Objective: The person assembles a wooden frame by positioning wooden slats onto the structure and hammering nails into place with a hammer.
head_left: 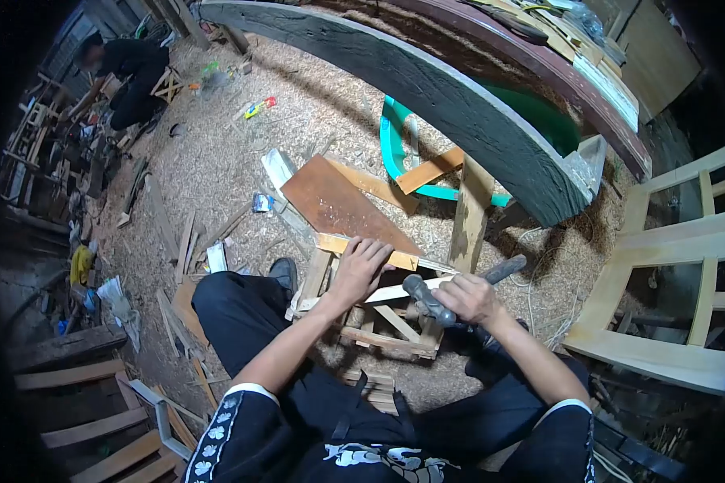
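Wooden strip (328,242) beneath left fingers (366,259), hammer (429,300) right

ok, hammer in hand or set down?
In hand: right hand is closed around the hammer, its head jutting out.

I look out from my own head, forward and down, with my left hand (362,270) and right hand (466,298) near (dark, rounded corners and all) and the floor (185,153) reaching farther off.
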`<state>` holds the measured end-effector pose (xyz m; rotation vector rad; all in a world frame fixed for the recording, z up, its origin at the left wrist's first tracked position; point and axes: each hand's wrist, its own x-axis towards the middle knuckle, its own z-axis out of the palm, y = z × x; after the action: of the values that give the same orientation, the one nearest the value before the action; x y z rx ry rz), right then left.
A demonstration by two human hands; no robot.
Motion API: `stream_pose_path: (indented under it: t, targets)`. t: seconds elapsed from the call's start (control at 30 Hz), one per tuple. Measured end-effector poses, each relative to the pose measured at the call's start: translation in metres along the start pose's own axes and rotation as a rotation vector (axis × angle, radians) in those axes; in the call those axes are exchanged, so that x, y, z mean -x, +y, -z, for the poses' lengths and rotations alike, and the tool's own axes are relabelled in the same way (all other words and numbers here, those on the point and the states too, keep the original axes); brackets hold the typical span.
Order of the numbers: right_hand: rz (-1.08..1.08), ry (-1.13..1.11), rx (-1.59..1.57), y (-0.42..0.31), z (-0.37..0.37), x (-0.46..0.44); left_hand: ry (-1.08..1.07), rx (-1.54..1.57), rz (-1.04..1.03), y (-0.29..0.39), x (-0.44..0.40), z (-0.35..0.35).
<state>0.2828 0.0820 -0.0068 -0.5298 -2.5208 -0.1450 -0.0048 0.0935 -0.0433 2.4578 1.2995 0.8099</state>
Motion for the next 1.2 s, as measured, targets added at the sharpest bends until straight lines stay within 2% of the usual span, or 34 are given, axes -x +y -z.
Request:
stream_pose_path:
  t: [0.03,0.1,0.2,0.27,0.37,0.5,0.63,0.67,0.73,0.8,0.93,1.0,1.1,1.2]
  targets:
    - [0.004,-0.008,-0.002,-0.001,-0.004,0.002,-0.008,0.006,-0.007,0.0,-0.001,0.001]
    - [-0.145,-0.072,0.021,-0.002,-0.011,0.007,-0.019,0.006,-0.003,0.001,-0.001,0.002]
    - [-0.097,-0.155,0.05,0.006,-0.006,0.007,-0.008,-0.016,-0.02,-0.001,-0.002,0.002]
    - [-0.034,-0.124,0.05,0.005,0.001,0.002,-0.007,-0.01,-0.011,0.001,0.0,0.001]
    - [0.188,-0.023,0.083,0.002,0.01,-0.013,-0.017,-0.006,-0.007,-0.001,0.0,0.002]
    - [0.086,-0.157,0.166,0.009,-0.004,-0.012,-0.027,0.011,-0.006,0.002,0.001,0.001]
    - [0.205,-0.002,0.159,-0.003,0.002,-0.014,-0.008,-0.013,-0.007,-0.001,0.004,0.0]
    - [0.244,-0.019,0.145,-0.003,0.003,-0.016,-0.019,-0.01,-0.013,-0.001,0.003,0.001]
    - [0.232,0.011,0.229,0.003,-0.013,-0.008,-0.021,0.009,-0.013,0.001,0.004,0.003]
    - [0.172,-0.127,0.203,0.007,-0.008,-0.007,-0.044,-0.019,0.007,-0.001,0.001,0.004]
    - [0.186,-0.046,0.205,-0.01,-0.004,-0.011,-0.047,-0.043,-0.011,-0.002,0.007,0.002]
    - [0.279,-0.021,0.202,-0.009,-0.003,-0.015,-0.04,-0.027,-0.018,-0.001,0.007,0.001]
    - [0.147,-0.129,0.203,0.005,-0.01,-0.005,-0.023,-0.059,-0.007,-0.001,0.007,0.002]
    - [0.16,-0.069,0.228,0.002,-0.005,-0.005,-0.041,-0.047,-0.015,0.001,0.005,0.002]
